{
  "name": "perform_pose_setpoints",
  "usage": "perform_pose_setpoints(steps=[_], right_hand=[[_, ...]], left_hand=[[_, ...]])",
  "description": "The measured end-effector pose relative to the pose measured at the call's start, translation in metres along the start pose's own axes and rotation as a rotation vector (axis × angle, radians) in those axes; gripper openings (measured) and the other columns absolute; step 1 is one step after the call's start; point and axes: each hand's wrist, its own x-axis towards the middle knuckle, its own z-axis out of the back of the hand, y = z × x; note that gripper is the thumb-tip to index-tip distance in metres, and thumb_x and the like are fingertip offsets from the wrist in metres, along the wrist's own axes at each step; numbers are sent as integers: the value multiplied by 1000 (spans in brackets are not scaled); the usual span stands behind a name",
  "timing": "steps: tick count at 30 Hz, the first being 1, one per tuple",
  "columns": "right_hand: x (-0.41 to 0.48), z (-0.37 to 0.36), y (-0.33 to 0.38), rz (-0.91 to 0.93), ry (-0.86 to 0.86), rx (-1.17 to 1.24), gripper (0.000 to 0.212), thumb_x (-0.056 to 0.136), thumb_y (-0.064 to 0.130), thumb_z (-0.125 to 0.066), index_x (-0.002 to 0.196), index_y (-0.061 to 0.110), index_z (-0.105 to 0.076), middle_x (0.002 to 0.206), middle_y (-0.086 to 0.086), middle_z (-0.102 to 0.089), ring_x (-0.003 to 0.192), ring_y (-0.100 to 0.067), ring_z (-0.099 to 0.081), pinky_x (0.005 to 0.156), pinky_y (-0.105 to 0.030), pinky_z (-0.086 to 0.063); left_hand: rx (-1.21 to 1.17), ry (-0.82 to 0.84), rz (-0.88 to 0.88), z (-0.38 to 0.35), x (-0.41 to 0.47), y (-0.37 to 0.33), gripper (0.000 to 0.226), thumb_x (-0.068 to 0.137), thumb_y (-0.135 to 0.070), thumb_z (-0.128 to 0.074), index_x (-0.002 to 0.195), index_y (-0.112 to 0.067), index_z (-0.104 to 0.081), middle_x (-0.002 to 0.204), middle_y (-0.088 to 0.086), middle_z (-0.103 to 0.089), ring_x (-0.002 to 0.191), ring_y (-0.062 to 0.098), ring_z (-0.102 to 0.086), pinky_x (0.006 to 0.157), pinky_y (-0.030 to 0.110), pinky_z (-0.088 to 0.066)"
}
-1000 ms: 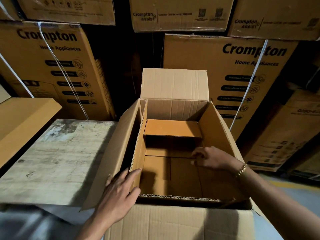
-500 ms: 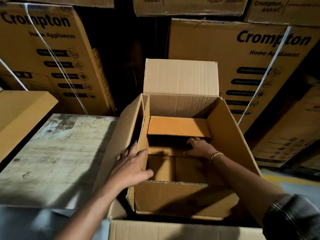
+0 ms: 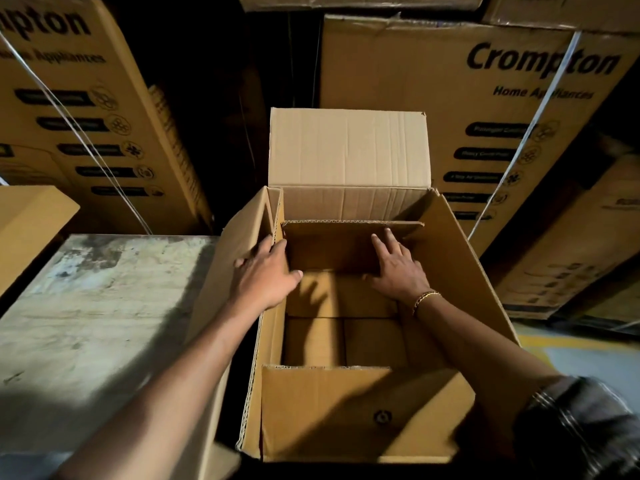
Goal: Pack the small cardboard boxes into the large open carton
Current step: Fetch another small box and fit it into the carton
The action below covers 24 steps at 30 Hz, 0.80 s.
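Note:
The large open carton [image 3: 460, 258] stands in the middle with its flaps up. Small cardboard boxes [image 3: 341, 296] lie packed on its floor. At the far end of the carton a small brown box [image 3: 329, 247] stands against the back wall. My right hand [image 3: 398, 271] lies flat, fingers spread, against that box's front face. My left hand [image 3: 266, 275] rests on the carton's left wall near the back corner, fingers over the edge and thumb inside.
A worn pale tabletop [image 3: 97, 323] lies left of the carton. A plain brown box [image 3: 27, 220] sits at the far left edge. Tall printed Crompton cartons [image 3: 485, 109] are stacked behind and on both sides. Grey floor with a yellow line [image 3: 554, 344] shows at the right.
My head has leaned closer over the carton. My left hand slid along the left wall toward the back corner. My right hand moved deeper, onto the far small box.

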Motion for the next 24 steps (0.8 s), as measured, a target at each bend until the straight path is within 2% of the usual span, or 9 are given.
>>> perform_pose_setpoints(steps=[5,12,15,19,24], right_hand=[[31,16,1,3,-7,-5,100,88,47,-68,162,29,-3,168,1,18,153,-35,-12,113,-58,-35],[53,28,5,-17,0,24,97,87,43,-67,162,30,-5,169,2,14,152,-34,-16,112,-57,-36],[61,31,3,-30,16,31,96,87,43,-65,161,30,-5,169,5,14,152,-35,-16,113,-57,-35],[76,39,1,-37,52,60,96,89,46,-65,162,31,-4,168,7,14,152,-36,-15,114,-58,-33],[86,43,0,-46,62,71,95,90,45,-65,162,30,-4,169,7,13,151,-35,-17,116,-54,-32]], left_hand=[[20,-11,-7,-7,10,6,76,91,-61,-50,156,-32,-22,167,2,-9,149,29,-24,115,50,-22],[91,-5,-30,1,46,-5,81,90,-59,-55,157,-30,-19,167,4,11,148,36,-24,115,52,-22],[55,-10,-34,5,62,-14,81,91,-52,-59,157,-26,-20,165,2,20,150,36,-17,117,50,-22],[-52,-21,-24,9,74,-25,77,96,-40,-60,158,-16,-21,166,2,18,149,35,-21,118,44,-24],[-61,-73,-49,-1,77,-24,72,97,-34,-60,157,-13,-25,166,1,17,147,31,-28,116,41,-28]])
